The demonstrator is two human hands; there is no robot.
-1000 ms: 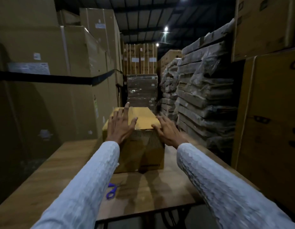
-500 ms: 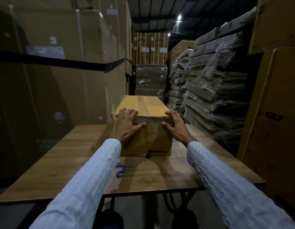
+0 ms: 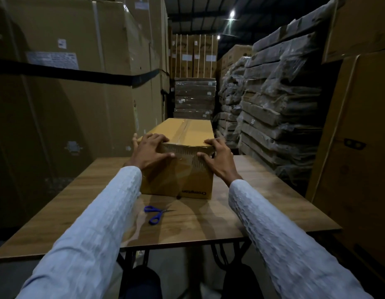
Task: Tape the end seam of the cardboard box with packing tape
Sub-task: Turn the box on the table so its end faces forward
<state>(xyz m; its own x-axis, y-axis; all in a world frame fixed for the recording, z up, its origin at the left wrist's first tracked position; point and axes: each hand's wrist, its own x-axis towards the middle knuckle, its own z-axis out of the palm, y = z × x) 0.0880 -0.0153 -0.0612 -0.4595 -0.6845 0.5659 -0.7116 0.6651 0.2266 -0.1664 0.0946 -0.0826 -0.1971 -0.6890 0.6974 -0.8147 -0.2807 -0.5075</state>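
Scissors (image 3: 157, 213) on near table (image 3: 262, 212); box stacks (image 3: 79, 104) flank sides.

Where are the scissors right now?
In the head view the scissors lie flat on the wooden table, just in front of the cardboard box on its near side, between the person's two sleeves and touching neither hand.
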